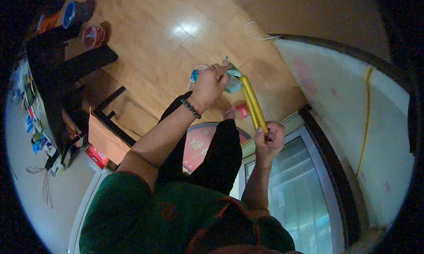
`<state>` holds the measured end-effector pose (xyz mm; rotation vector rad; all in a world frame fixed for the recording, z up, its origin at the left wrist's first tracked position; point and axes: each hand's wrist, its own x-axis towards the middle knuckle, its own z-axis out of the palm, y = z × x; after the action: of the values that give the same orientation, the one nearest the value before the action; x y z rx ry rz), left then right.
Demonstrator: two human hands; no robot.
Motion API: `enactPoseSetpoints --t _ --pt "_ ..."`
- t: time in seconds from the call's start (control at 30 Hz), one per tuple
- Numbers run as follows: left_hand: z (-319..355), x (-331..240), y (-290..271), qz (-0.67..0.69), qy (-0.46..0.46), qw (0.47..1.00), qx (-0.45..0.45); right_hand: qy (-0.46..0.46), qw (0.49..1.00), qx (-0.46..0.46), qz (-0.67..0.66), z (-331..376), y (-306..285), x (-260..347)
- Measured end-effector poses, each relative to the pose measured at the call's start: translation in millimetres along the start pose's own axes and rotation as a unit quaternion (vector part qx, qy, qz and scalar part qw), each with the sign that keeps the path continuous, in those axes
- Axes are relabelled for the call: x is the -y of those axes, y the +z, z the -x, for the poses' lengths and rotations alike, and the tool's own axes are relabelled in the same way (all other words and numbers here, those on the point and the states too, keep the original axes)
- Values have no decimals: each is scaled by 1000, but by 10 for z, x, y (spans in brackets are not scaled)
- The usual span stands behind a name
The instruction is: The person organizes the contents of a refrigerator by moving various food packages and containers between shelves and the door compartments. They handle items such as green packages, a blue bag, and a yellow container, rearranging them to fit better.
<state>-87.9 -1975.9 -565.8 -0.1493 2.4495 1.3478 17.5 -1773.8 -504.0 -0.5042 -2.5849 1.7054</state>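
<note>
My left hand (211,84), with a dark bead bracelet at its wrist, is raised out in front of me. Its fingers are pinched on a crinkled green-and-white plastic wrapper (234,85). A long shiny gold tube (253,101) runs from beside that wrapper down to my right hand (272,137), whose fingers are wrapped round its near end. The tube's far end meets or overlaps the wrapper's edge; I cannot tell whether they are joined. My left fingers partly hide the wrapper.
A red round-edged surface (198,143) shows between my black-trousered legs. Left of me stand a dark table (57,77) with clutter and a red basket (93,36). At the right are a glass door (296,188) and a pale wall panel (340,86). A white cable (258,37) lies beyond.
</note>
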Motion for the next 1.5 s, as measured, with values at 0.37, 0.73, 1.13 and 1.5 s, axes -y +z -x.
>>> enactPoseSetpoints --t 0.37,0.73,1.13,1.5 --pt "159 -1401 -823 -38 199 977 63 185 982 -14 -17 -97 -352 1532" --pt "657 -2765 -688 128 218 951 178 -36 983 24 178 -142 -1469 2977" --pt "719 -4700 -248 128 375 876 275 -107 898 -426 15 263 -2806 2859" --pt "361 -6576 137 42 477 643 597 -59 956 -280 55 -282 -3529 2728"
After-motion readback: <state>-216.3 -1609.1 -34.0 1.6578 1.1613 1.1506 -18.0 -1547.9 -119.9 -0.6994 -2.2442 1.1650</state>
